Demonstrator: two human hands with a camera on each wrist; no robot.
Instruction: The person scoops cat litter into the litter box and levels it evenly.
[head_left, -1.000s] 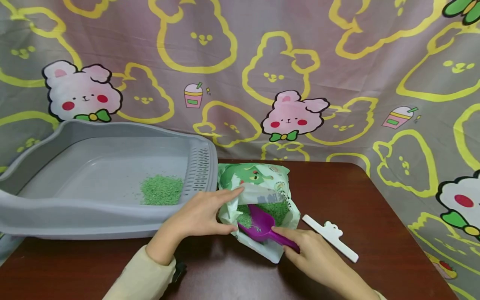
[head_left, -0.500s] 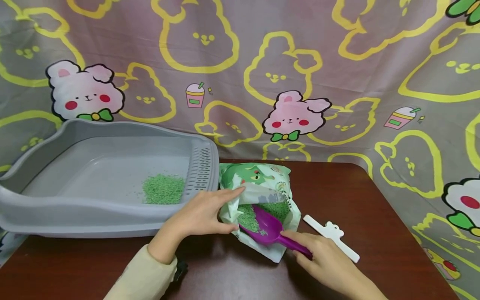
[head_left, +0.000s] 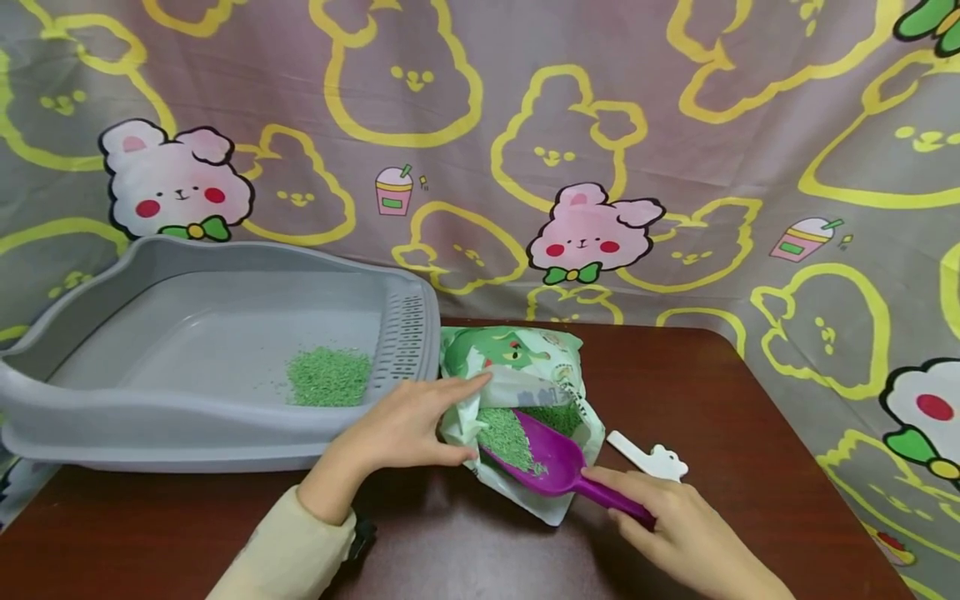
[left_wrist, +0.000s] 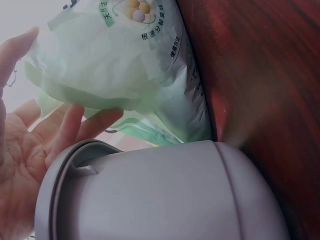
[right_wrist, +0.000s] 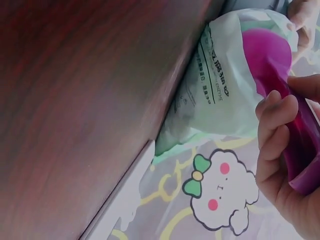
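Observation:
A pale green bag of cat litter (head_left: pixel 525 350) lies on the table with its mouth toward me, green pellets inside. My left hand (head_left: pixel 408 425) holds the left side of its mouth, thumb and fingers spread around the edge. In the left wrist view, several fingertips touch the bag (left_wrist: pixel 115 65). My right hand (head_left: pixel 675 517) grips the handle of a purple scoop (head_left: pixel 555 462). Green pellets fill the scoop's front, which sits tilted in the bag's mouth. The right wrist view shows the fingers curled around the handle (right_wrist: pixel 305 135).
A grey litter tray (head_left: pixel 187 429) stands at the left, with a small heap of green pellets (head_left: pixel 330 377) near its slotted right end. A white bag clip (head_left: pixel 652 460) lies right of the bag, partly behind my right hand. A patterned cloth (head_left: pixel 450 83) hangs behind the table.
My right hand has drawn the scoop back to the right, partly out of the bag, and more pellets show on it. My left hand has stayed at the bag's mouth.

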